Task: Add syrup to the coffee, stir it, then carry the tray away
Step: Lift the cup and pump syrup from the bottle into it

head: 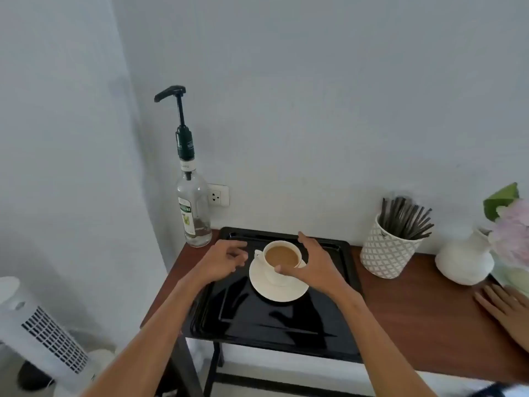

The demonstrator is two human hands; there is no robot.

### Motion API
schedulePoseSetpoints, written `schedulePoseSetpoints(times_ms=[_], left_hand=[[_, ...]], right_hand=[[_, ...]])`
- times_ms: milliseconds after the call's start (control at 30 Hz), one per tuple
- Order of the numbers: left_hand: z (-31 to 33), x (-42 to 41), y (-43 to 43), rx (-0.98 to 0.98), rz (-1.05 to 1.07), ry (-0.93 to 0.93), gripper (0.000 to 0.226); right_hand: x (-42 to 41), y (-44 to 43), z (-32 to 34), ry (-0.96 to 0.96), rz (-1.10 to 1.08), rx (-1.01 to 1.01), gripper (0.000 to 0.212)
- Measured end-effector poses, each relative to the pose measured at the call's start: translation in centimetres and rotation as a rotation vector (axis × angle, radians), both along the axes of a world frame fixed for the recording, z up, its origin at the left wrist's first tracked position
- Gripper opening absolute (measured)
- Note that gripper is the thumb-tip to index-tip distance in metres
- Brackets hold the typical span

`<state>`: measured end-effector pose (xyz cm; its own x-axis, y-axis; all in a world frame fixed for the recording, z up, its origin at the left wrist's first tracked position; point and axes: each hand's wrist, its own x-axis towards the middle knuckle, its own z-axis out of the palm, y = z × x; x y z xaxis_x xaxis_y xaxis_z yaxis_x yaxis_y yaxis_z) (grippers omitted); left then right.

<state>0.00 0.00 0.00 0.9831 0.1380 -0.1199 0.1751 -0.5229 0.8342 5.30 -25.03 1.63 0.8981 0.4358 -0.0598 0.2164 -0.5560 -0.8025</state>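
Right hand (313,263) curled loosely around the coffee cup (282,260) on its saucer (279,290), thumb at the near wall, fingers spread past the far rim; grip not surely closed. Left hand (226,260) open, just left of the cup handle. Farther, up-left of the left fingers: syrup pump bottle (192,196), upright, off the black tray (272,319); nearer the left hand.

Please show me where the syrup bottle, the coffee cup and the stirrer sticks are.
syrup bottle (194,209): head view, on the clear glass body.
coffee cup (282,255): head view, on the coffee surface.
stirrer sticks (405,217): head view, on the dark bundle above the holder.
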Motion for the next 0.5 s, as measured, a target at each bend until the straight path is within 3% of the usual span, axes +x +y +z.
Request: schedulePoseSetpoints(times_ms=[133, 333, 500], left_hand=[[-0.8, 1.0, -1.1, -0.170, 0.018, -0.051, 0.043], [-2.0, 1.6, -2.1, -0.324, 0.030, -0.101, 0.027], [-3.0, 1.8, -1.7, -0.410, 0.051, -0.112, 0.018]], right_hand=[[0.8, -0.1, -1.5, 0.024, -0.044, 0.014, 0.131], [0.9, 0.0, -3.3, 0.024, -0.044, 0.088, 0.081], [0.7, 0.2, -4.0, 0.007, -0.072, 0.130, 0.081]])
